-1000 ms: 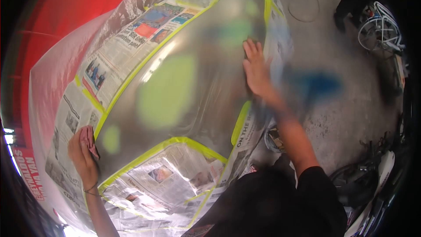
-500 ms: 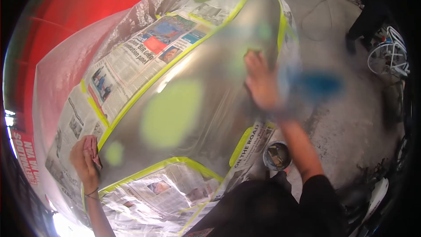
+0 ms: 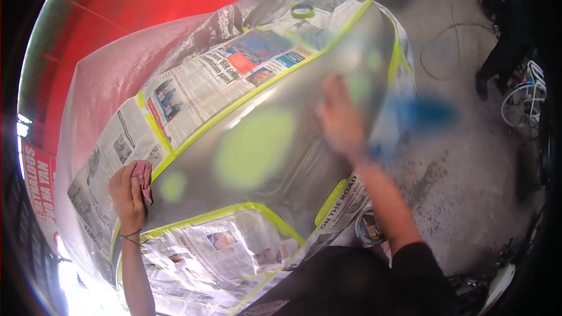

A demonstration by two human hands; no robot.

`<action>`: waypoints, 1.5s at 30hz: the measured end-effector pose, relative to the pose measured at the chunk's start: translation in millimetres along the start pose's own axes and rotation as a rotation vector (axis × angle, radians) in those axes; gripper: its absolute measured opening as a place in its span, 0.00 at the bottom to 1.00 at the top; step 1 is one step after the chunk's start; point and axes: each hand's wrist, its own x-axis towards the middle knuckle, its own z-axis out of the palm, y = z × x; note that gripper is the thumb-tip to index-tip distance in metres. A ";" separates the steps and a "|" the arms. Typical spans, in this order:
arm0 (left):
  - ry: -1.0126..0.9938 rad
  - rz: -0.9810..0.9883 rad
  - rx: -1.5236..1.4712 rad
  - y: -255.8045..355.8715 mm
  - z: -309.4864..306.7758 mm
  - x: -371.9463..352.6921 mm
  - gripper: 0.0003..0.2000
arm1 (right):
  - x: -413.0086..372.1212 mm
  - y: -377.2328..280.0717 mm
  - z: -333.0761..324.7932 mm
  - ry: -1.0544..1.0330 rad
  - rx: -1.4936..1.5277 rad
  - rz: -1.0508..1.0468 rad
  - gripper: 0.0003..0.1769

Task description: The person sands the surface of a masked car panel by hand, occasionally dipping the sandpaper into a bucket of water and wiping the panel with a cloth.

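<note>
A grey panel (image 3: 281,187) with pale green patches (image 3: 254,149) is bordered by yellow-green tape and newspaper (image 3: 199,76). At the panel's left end, my left hand (image 3: 126,193) has its fingers closed round a folded pink cloth (image 3: 142,181) by the taped edge. My right hand (image 3: 341,118) is over the right part of the panel, palm down and somewhat blurred. Its fingers point up the panel, near a smaller green patch; whether anything lies under the palm is hidden.
A roll of tape (image 3: 302,11) lies on the upper newspaper. Clear plastic sheeting (image 3: 117,70) covers the left side. A round container (image 3: 370,228) stands beyond the lower edge. Another person's dark-clad leg (image 3: 497,58) and a white coiled item (image 3: 524,99) are at right.
The view has shifted, so the panel sits farther right and the container is partly hidden. Relative to the panel, my right hand has moved down and left. My left hand still holds the cloth.
</note>
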 end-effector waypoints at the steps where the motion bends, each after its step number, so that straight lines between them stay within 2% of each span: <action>1: 0.014 0.027 0.025 -1.9 2.6 -0.7 0.19 | 35.4 53.7 20.6 0.243 0.124 -0.203 0.35; 2: 0.019 0.052 0.054 -4.5 -0.1 -3.4 0.19 | 66.9 76.1 13.9 0.228 -0.207 -0.144 0.33; 3: 0.017 0.042 0.061 -3.6 -3.2 -4.5 0.19 | 79.9 55.4 1.1 0.224 -0.200 -0.152 0.33; 4: 0.019 0.027 0.057 0.8 -5.6 -6.0 0.18 | 89.5 32.4 -10.9 0.026 -0.475 -0.044 0.34; 6: 0.035 0.007 0.041 8.7 -7.4 -1.9 0.18 | 77.5 -19.3 8.3 -0.025 -0.325 0.105 0.36; 7: 0.043 -0.002 0.038 10.1 -6.6 0.0 0.18 | 46.4 -50.6 34.6 0.117 0.103 0.134 0.37; 8: 0.041 0.007 0.036 10.4 -7.4 -1.3 0.18 | 12.8 -99.8 20.9 -0.034 -0.037 0.004 0.41; 10: 0.036 0.015 0.030 7.9 -10.2 -3.4 0.18 | -46.3 -158.2 27.7 -0.011 0.112 -0.272 0.40; 13: 0.042 0.023 0.032 8.1 -9.4 -2.2 0.18 | -6.0 -104.5 10.8 -0.095 0.115 -0.234 0.39; 14: 0.050 0.018 0.031 8.0 -10.1 -3.3 0.18 | 13.0 -64.9 26.2 0.070 -0.130 -0.212 0.37; 15: 0.057 0.013 0.028 9.4 -10.5 -4.3 0.18 | 36.4 -24.7 31.6 0.049 -0.114 -0.238 0.37; 16: 0.063 0.002 0.020 10.4 -10.0 -5.5 0.18 | 65.8 12.6 34.6 0.104 -0.306 -0.129 0.36; 18: 0.067 -0.002 0.009 9.1 -9.0 -3.4 0.18 | 67.8 -20.5 16.6 0.007 -0.238 0.016 0.35; 20: 0.063 0.000 0.000 6.9 -8.2 -5.9 0.18 | 6.7 -106.8 51.8 0.232 0.136 -0.151 0.37; 22: 0.051 0.020 0.003 8.3 -6.7 -4.3 0.18 | -57.1 -220.7 38.9 0.064 0.111 -0.273 0.44; 23: 0.040 0.019 0.010 7.6 -6.4 -5.9 0.18 | -61.5 -218.8 34.7 0.064 0.119 -0.254 0.44; 25: 0.043 0.016 0.014 5.5 -7.3 -4.8 0.18 | -57.8 -200.8 22.2 -0.097 0.059 -0.524 0.46; 26: 0.035 0.020 0.002 5.2 -7.3 -5.9 0.18 | -42.9 -178.3 7.7 -0.140 0.036 -0.385 0.46; 27: 0.035 0.021 -0.007 3.4 -7.7 -5.6 0.18 | -20.4 -151.3 -6.8 -0.276 0.268 -0.119 0.44; 28: 0.038 0.008 -0.008 3.2 -7.6 -6.4 0.18 | 3.9 -86.6 26.7 -0.066 0.176 -0.205 0.39; 30: 0.085 0.029 0.026 3.5 -6.8 -8.0 0.18 | 28.2 -71.2 8.3 -0.319 0.402 -0.007 0.32; 31: 0.084 0.028 0.026 0.2 -6.9 -10.0 0.18 | 24.9 -87.2 2.0 -0.243 0.145 0.027 0.34; 33: 0.086 0.046 0.075 -0.6 -1.7 -7.5 0.18 | 9.7 -109.3 46.9 -0.102 -0.244 -0.149 0.40; 34: 0.083 0.058 0.068 -0.3 -0.7 -6.4 0.18 | -31.7 -184.5 27.4 0.038 0.260 -0.144 0.43; 35: 0.084 0.051 0.030 -1.1 -1.6 -4.6 0.18 | -62.5 -230.6 39.7 0.052 -0.068 -0.316 0.45; 37: 0.070 0.039 -0.003 1.1 -4.3 -5.6 0.17 | -100.7 -267.5 45.6 0.028 0.117 -0.589 0.45; 38: 0.071 0.050 -0.009 2.2 -6.0 -4.1 0.17 | -93.7 -260.4 38.7 0.026 0.125 -0.591 0.45; 40: 0.061 0.033 -0.010 0.8 -7.5 -9.6 0.17 | -58.3 -212.5 11.8 -0.146 0.070 -0.420 0.43; 41: 0.079 0.046 -0.008 0.1 -6.5 -8.6 0.17 | -36.4 -162.4 28.7 -0.084 0.415 -0.319 0.40; 44: 0.098 0.051 -0.004 -1.7 -3.9 -11.6 0.17 | 13.7 -84.0 31.5 -0.165 0.125 0.013 0.35; 45: 0.103 0.064 -0.004 -1.9 -4.3 -10.4 0.18 | 11.7 -100.8 21.8 -0.116 0.114 0.033 0.36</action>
